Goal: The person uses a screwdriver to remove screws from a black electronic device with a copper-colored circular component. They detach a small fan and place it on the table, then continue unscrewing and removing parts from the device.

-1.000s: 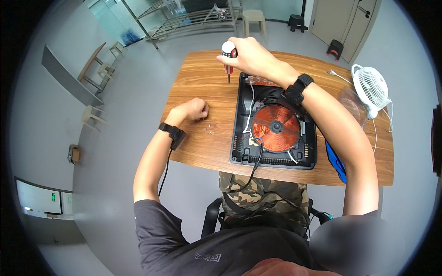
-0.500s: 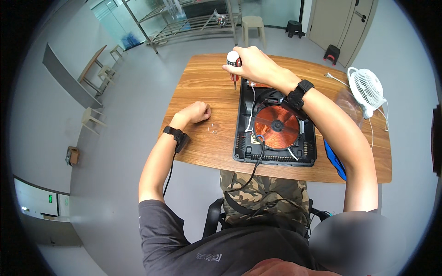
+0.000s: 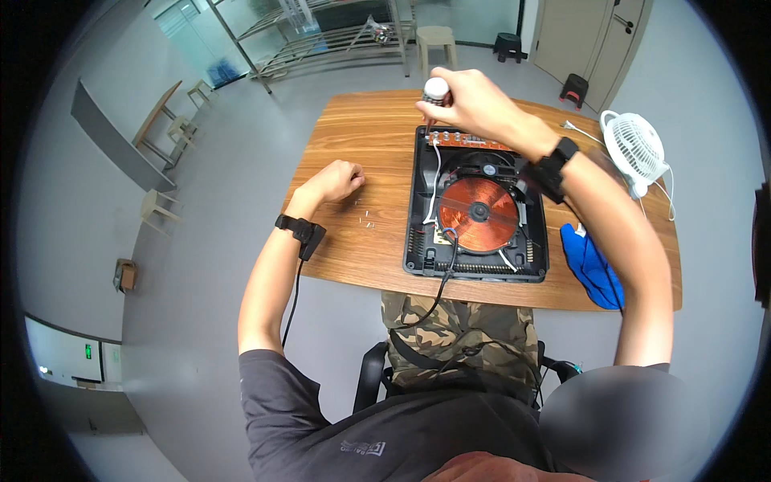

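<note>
My right hand (image 3: 474, 103) is wrapped round a screwdriver (image 3: 436, 90) with a white-capped handle. Its shaft points down at the far left corner of an opened induction cooker (image 3: 412, 209); whether the tip touches is hard to see. Along that far edge runs an orange-brown circuit board (image 3: 460, 139), partly under my right hand. A round copper coil (image 3: 491, 229) sits in the middle of the black housing. Left of the cooker, my left hand (image 3: 339, 181) rests on the table with curled fingers, their contents hidden. Several small screws (image 3: 367, 224) lie just nearer than it.
A white fan (image 3: 634, 149) with its cord stands at the table's far right. Blue cloth (image 3: 590, 269) lies right of the cooker, beneath my right forearm. A black cable (image 3: 438, 301) runs from the cooker over the table's front edge (image 3: 361, 291).
My right hand has carried the screwdriver rightward, from over the bare tabletop to the cooker's far left corner. My left hand has shifted slightly away from the screws. More blue cloth shows.
</note>
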### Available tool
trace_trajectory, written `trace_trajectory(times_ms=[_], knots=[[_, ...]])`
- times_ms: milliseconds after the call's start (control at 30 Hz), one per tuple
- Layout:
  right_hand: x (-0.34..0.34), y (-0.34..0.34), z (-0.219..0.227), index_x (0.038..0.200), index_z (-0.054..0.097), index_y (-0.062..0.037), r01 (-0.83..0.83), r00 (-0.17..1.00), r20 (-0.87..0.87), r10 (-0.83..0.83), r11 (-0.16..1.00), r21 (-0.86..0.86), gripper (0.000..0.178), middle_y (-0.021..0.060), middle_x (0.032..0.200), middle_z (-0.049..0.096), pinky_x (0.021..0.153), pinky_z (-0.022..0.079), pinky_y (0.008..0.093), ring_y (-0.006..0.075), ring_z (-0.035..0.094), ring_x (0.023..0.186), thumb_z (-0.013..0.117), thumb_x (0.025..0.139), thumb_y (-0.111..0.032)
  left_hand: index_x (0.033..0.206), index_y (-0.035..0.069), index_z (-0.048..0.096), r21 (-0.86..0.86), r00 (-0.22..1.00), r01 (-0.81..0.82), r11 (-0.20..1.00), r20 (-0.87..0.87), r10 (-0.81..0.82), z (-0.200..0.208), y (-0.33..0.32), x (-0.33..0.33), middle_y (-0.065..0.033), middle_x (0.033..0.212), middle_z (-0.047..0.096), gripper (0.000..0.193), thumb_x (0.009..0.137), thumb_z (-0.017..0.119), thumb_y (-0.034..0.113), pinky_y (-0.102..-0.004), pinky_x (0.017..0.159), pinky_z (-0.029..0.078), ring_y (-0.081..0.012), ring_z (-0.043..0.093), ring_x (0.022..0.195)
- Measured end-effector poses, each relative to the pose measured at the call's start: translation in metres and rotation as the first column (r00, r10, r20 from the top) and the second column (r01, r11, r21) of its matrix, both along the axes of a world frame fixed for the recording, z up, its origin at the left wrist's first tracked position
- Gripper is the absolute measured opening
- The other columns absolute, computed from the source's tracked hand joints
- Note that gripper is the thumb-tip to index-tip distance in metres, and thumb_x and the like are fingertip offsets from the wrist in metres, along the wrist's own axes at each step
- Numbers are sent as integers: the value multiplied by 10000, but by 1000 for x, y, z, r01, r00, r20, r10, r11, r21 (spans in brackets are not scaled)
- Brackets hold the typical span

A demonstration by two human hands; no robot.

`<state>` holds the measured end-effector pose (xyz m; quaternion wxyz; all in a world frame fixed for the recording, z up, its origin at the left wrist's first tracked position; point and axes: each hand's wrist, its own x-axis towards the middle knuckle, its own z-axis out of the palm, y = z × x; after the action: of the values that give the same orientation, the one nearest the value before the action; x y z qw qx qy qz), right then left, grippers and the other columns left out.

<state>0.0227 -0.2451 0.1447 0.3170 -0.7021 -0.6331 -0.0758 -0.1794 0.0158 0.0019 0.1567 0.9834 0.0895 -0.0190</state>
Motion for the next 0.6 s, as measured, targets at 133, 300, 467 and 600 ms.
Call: trace_trajectory(times_ms=[133,300,467,600], knots=[[32,-68,7,992,597,-23,12,987,162,-17,999,33,363,190,842,690,716,542,455,384,677,807,745,901,-342,1014,0,720,65,998,45,997,-55,-41,-5,-5,5,-226,970,726,230,956,607,191,-467,846,549,-404,687,937],[64,-176,2,1034,584,-41,79,941,334,-59,996,-48,275,161,935,645,725,547,444,364,657,836,743,910,-228,990,-1,724,100,993,78,992,-96,-69,0,-18,22,-235,948,722,233,957,599,193,-477,837,547,-406,686,931],[65,-247,-42,1157,602,-76,255,936,312,-166,927,-274,376,137,1006,622,774,563,450,378,662,915,773,830,-151,957,-6,715,101,995,98,990,-36,-95,11,-28,44,-234,914,720,203,928,611,166,-483,814,550,-413,683,892],[66,-261,-79,1228,525,-79,231,923,372,-98,915,-332,520,135,1043,580,784,556,461,373,642,973,790,784,-126,932,6,712,168,984,170,971,21,-176,25,-54,72,-234,897,715,191,905,621,171,-491,800,552,-423,680,888]])
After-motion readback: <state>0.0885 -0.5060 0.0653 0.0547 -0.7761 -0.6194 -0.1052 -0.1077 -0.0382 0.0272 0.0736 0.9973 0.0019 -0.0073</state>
